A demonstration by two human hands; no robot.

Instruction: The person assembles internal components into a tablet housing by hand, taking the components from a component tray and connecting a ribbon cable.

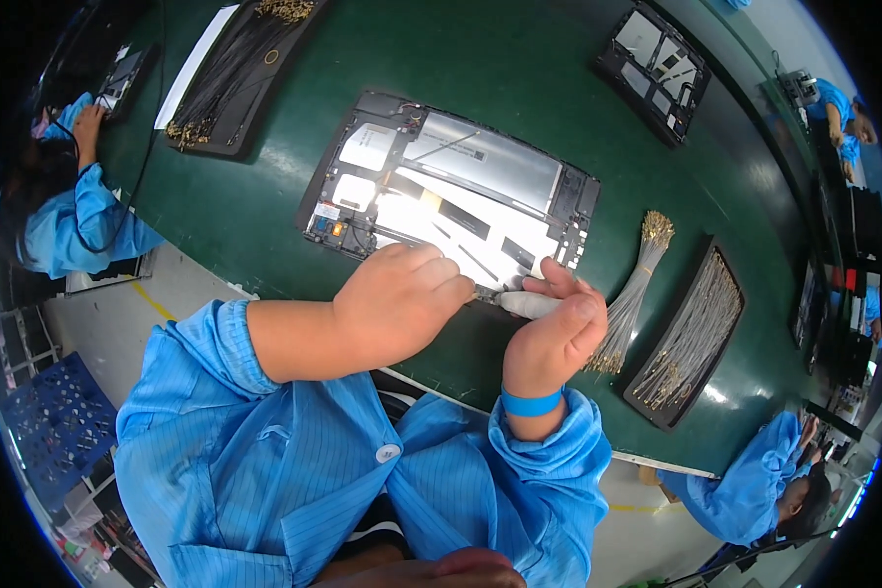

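A person in a blue striped smock bends both hands over an opened tablet [519, 165] that lies at an angle on a green surface [519, 59], its metal panels and dark strips exposed under bright glare. The left hand [402, 292] is at the tablet's near edge, its fingers curled in narrow; from where I stand, I cannot tell whether anything is pinched beneath them. The right hand [559, 323], a blue band [531, 403] around its wrist, is at the near right corner of the tablet, its fingers bent and loosely spread. A white covering [529, 304] on 1 finger points toward the left hand; whether the right hand grips anything, I cannot tell.

Just right of the tablet lies a tied bundle of pale cables [640, 284] with gold-coloured ends, and farther right, a black tray [708, 367] filled with similar cables. Beyond the tablet to the right is a 2nd opened device [657, 69]. Beyond it to the left, a dark tray [251, 122] of black cables rests beside a white sheet [194, 69]. Well left of the tablet, a co-worker's hand [88, 129] touches another device [120, 80].
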